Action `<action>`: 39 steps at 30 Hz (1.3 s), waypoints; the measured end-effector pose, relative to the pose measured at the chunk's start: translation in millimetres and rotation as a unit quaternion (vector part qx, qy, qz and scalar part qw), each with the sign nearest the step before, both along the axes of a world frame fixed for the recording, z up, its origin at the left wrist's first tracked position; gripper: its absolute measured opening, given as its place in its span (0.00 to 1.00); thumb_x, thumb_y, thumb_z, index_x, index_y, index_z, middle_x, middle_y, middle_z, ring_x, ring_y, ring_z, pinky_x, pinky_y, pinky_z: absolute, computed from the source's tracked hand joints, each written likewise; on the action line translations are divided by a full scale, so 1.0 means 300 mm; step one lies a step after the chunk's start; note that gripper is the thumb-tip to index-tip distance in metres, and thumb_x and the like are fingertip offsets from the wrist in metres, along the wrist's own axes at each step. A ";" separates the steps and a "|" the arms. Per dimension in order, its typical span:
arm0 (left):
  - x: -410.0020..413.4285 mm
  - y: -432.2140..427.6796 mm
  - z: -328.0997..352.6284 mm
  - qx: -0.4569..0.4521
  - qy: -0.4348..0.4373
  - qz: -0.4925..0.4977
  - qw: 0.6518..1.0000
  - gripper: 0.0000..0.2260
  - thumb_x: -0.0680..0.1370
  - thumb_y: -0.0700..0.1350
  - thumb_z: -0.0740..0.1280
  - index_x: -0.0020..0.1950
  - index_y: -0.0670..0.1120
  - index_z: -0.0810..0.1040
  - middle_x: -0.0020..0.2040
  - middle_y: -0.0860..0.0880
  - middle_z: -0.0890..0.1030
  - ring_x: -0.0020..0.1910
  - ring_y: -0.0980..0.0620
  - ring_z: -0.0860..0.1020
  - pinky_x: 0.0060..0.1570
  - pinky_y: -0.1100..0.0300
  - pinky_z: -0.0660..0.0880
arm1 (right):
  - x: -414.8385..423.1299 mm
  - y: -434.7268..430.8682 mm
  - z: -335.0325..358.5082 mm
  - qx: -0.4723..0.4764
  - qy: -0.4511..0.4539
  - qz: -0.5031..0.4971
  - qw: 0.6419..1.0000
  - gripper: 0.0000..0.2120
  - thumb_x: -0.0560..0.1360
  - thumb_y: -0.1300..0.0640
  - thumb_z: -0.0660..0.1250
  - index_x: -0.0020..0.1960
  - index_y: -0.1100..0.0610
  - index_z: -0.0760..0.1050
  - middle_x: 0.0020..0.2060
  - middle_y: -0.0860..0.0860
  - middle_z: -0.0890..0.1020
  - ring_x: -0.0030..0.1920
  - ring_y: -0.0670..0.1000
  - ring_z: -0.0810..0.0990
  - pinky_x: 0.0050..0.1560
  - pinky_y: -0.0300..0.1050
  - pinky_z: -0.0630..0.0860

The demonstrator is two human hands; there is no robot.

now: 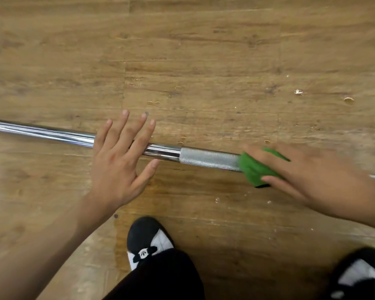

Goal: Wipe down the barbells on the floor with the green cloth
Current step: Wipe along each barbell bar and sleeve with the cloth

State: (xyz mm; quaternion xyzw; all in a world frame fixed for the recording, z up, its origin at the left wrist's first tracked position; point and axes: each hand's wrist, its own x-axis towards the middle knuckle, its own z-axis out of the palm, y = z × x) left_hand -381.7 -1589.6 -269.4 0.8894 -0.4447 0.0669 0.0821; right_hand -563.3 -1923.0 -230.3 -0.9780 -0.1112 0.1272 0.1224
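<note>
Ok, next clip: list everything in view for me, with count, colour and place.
barbell: one, chrome with a grey knurled section, lying on the floor from the left edge rightwards.
green cloth: one, green, wrapped on the barbell at right.
floor: one, brown wood, under everything.
shoes: two, black and white, bottom edge.
trousers: one pair, black, bottom centre.
left hand: one, fingers straight, spread over the barbell.
right hand: one, blurred, grips the green cloth on the barbell.
</note>
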 end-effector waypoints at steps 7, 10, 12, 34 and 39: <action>-0.056 0.044 -0.006 0.014 0.004 -0.003 1.000 0.33 0.83 0.63 0.53 0.82 0.43 0.66 0.81 0.43 0.67 0.82 0.37 0.60 0.76 0.32 0.60 | 0.027 0.122 -0.018 0.012 -0.022 -0.002 1.000 0.29 0.84 0.35 0.35 0.79 0.45 0.56 0.56 0.51 0.81 0.41 0.57 0.84 0.28 0.48 0.76; -0.083 0.073 -0.013 0.023 -0.003 -0.004 1.000 0.34 0.83 0.64 0.53 0.82 0.43 0.64 0.82 0.43 0.65 0.82 0.37 0.59 0.77 0.32 0.58 | 0.167 0.315 -0.035 0.024 -0.029 0.025 0.999 0.27 0.84 0.37 0.37 0.79 0.45 0.51 0.66 0.53 0.77 0.53 0.58 0.82 0.35 0.47 0.69; -0.103 0.098 -0.019 0.023 -0.004 -0.010 1.000 0.34 0.83 0.64 0.53 0.83 0.44 0.62 0.82 0.42 0.64 0.83 0.36 0.58 0.78 0.33 0.57 | 0.220 0.411 -0.027 0.021 0.026 0.023 0.999 0.26 0.83 0.37 0.40 0.79 0.44 0.50 0.68 0.53 0.74 0.58 0.58 0.80 0.40 0.49 0.68; -0.189 0.175 -0.043 0.023 -0.010 -0.061 0.998 0.36 0.83 0.67 0.49 0.85 0.47 0.56 0.82 0.38 0.59 0.84 0.36 0.53 0.80 0.38 0.47 | -0.048 0.364 -0.015 0.040 0.005 0.062 0.997 0.30 0.85 0.44 0.46 0.83 0.43 0.38 0.71 0.58 0.71 0.56 0.59 0.80 0.30 0.50 0.81; -0.162 0.043 -0.016 0.025 -0.066 -0.104 0.992 0.36 0.83 0.67 0.46 0.84 0.47 0.63 0.84 0.38 0.57 0.84 0.37 0.54 0.81 0.38 0.47 | -0.273 0.091 0.013 -0.035 0.033 0.134 0.990 0.36 0.79 0.60 0.53 0.84 0.42 0.51 0.73 0.63 0.71 0.55 0.60 0.76 0.26 0.50 0.79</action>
